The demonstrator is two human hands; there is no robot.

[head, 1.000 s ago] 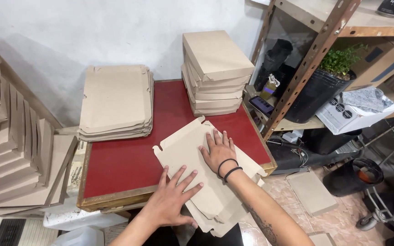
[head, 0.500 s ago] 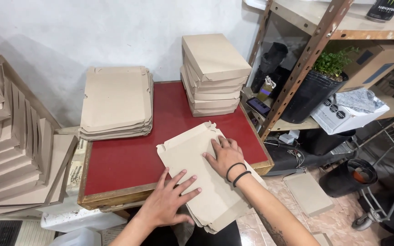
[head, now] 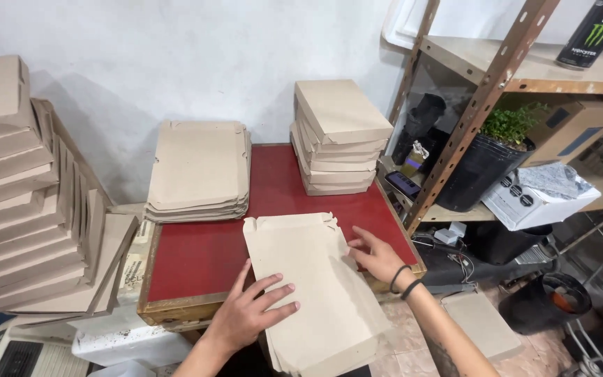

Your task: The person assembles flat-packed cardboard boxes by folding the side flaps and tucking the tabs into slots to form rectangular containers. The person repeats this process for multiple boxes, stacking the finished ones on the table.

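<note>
A flat brown cardboard blank [head: 315,293] lies at the near edge of the red-topped bench [head: 197,258], overhanging toward the person, with the left hand [head: 249,314] spread flat on its left side and the right hand [head: 378,257] pressing its right edge, both open and apart, gripping nothing. By the look of it the work is well along but unfinished: folded boxes [head: 336,136] stand stacked at the back right, more [head: 15,188] pile up at far left, and a pile of flat blanks [head: 200,171] waits at the back left. On the metal shelf [head: 497,77] to the right sit a tall black can [head: 598,31], a brown carton with a blue label [head: 570,129] and a white box with round dark marks [head: 525,199].
</note>
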